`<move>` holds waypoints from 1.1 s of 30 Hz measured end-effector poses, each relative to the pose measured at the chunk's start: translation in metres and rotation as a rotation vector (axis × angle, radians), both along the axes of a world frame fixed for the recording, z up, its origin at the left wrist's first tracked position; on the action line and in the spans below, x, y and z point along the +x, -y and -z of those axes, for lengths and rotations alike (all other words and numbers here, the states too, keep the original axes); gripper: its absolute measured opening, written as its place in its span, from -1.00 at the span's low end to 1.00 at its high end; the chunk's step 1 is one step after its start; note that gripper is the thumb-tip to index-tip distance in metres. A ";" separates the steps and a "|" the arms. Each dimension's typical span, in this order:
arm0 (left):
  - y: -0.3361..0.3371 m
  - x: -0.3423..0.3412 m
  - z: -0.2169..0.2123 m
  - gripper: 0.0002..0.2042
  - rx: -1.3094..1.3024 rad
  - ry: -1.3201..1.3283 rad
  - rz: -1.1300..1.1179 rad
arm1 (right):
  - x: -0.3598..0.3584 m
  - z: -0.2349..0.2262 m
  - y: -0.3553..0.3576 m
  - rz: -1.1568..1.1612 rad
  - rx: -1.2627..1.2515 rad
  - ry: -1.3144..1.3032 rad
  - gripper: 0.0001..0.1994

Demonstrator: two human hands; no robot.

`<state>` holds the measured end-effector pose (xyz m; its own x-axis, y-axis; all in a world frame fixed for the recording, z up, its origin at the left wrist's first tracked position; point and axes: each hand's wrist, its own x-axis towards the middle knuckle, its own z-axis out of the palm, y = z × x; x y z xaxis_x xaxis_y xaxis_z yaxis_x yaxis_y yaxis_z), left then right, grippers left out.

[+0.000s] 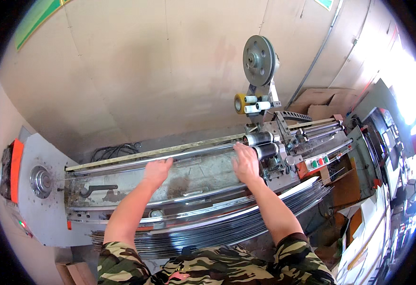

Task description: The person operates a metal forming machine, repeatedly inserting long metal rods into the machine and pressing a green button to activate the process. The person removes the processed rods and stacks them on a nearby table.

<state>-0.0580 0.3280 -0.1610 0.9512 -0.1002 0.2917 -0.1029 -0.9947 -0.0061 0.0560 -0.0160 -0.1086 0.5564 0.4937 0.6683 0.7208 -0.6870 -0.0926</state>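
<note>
The camouflage shirt (203, 266) lies nearest the camera, at six o'clock, with a bundle of thin dark rods (179, 241) laid lengthwise just beyond it. Past the bundle, the left hand (158, 172) and the right hand (246, 164) are held well apart over the machine bed, both pointed roughly toward twelve. A bright metal bar (196, 152) is seen at their fingertips, its long axis run from nine o'clock to a little above three. Whether the fingers of either hand are closed on anything cannot be told; contact with the bar cannot be settled either. From the left hand, the round chuck (42, 181) is found at nine o'clock, well apart. From the right hand, the nearer of the two, the black rollers (266, 151) are found between one and two o'clock, just beside its fingers. The bar's stretch between the hands is left uncovered.
</note>
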 end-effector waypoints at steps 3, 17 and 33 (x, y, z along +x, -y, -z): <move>-0.049 -0.025 0.005 -0.59 0.026 -0.036 0.009 | -0.012 0.007 -0.036 0.043 -0.074 -0.067 -0.52; -0.252 -0.124 0.028 -0.65 -0.026 -0.039 0.006 | -0.054 0.013 -0.130 0.102 -0.186 -0.206 -0.57; -0.433 -0.212 0.066 -0.77 -0.036 -0.064 -0.357 | -0.102 0.032 -0.281 -0.107 -0.405 -0.397 -0.65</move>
